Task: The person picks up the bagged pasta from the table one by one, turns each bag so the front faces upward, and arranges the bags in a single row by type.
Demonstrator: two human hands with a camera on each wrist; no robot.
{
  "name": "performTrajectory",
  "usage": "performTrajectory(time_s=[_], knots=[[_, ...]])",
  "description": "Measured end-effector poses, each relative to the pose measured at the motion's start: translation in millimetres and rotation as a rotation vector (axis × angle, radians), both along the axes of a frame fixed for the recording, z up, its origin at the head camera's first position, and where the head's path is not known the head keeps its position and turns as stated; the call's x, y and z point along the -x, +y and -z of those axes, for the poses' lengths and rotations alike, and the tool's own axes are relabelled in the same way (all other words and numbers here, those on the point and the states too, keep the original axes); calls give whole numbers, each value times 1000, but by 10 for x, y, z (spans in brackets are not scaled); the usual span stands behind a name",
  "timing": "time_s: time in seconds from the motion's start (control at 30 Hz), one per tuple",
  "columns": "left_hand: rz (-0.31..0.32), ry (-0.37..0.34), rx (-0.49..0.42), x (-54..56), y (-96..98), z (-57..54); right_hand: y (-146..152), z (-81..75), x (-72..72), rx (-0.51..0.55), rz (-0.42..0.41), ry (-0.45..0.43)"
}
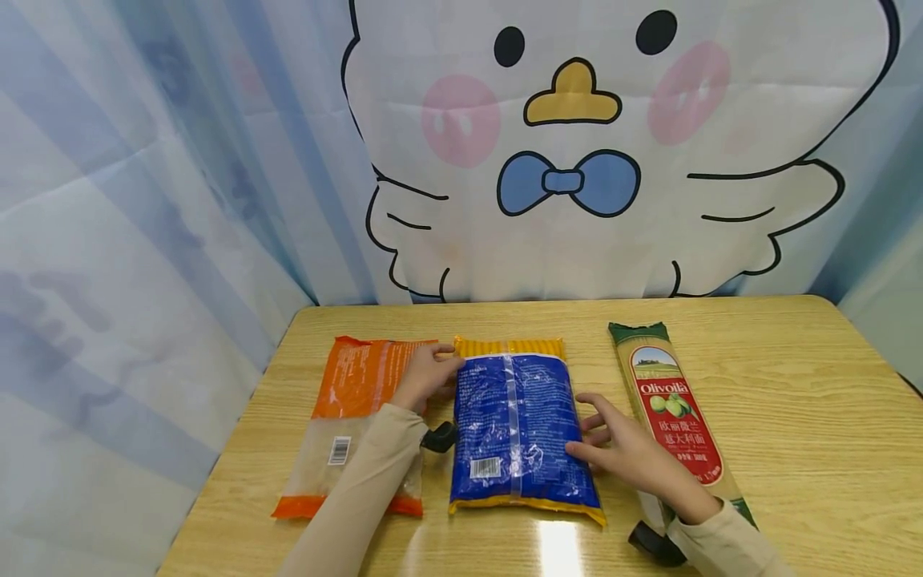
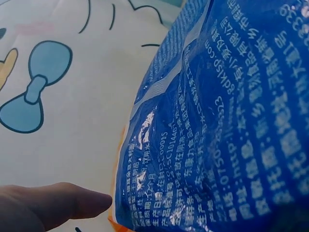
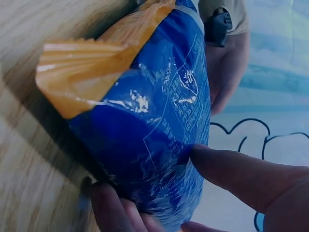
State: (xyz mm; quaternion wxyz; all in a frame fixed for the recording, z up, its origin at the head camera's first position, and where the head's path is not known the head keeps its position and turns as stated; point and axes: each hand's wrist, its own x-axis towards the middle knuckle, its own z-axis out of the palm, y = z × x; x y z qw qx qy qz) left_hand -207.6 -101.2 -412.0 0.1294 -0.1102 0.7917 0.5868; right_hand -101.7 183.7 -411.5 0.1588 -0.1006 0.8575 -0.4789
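A blue plastic food bag [image 1: 534, 417] with yellow ends lies back side up on the table, a clear seam down its middle. At its upper left corner is my left hand [image 1: 425, 377]; in the left wrist view the thumb tip [image 2: 99, 202] is right at the bag's edge. My right hand [image 1: 627, 449] is at the bag's right side, fingers apart and lightly bent. The right wrist view has its thumb [image 3: 217, 166] over the blue film and the other fingers [image 3: 108, 208] low along the side, their tips partly hidden.
Left of the blue bag lies an orange and clear bag [image 1: 360, 385] with a barcode, partly covered by my left forearm. To the right is a slanted spaghetti pack [image 1: 671, 393] with a red label. A cartoon-printed curtain [image 1: 570, 240] hangs behind the wooden table [image 1: 815, 401].
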Motion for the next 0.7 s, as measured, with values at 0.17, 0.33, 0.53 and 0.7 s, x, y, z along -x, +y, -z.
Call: performTrajectory(time_s=[0.17, 0.33, 0.53, 0.7], knots=[[31, -58, 2, 26, 2, 11, -24, 1, 4, 22, 20, -39], [62, -72, -16, 47, 3, 30, -48, 10, 9, 15, 39, -61], [46, -61, -61, 57, 2, 41, -56, 31, 28, 35, 58, -78], [20, -51, -86, 57, 1, 43, -52, 51, 42, 82, 77, -108]])
